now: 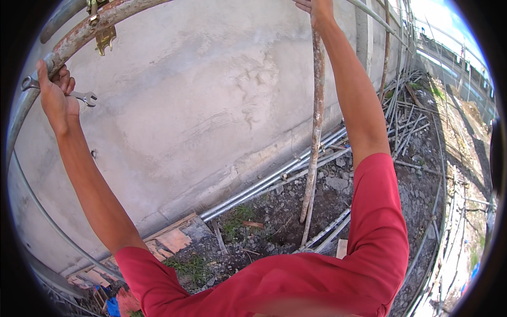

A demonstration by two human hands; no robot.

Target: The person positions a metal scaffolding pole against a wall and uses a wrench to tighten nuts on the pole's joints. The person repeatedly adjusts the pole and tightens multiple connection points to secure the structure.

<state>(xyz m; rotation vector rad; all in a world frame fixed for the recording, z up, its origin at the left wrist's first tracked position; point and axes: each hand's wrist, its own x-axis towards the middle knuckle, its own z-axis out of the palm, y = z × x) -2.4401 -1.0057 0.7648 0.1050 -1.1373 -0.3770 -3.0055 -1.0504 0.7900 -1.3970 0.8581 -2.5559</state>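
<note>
My left hand (57,95) is raised at the upper left, its fingers curled around a combination wrench (87,98). The wrench's ring end sticks out on the left and its open jaw on the right. That hand is up against a curved, rusty scaffold pipe (79,39). A brass-coloured scaffold clamp (104,39) hangs from the pipe, right of the hand. My right hand (317,11) reaches to the top edge, in front of a rusty upright pole (317,90). Its visible fingers stretch to the left; the rest is cut off by the frame.
A grey plastered wall (185,100) fills the view ahead. Long metal pipes (253,189) lie along its foot, over rubble and grass. More poles (406,121) are heaped at the right. Boards (171,238) lie at the lower left. A grey pipe (369,13) crosses at the upper right.
</note>
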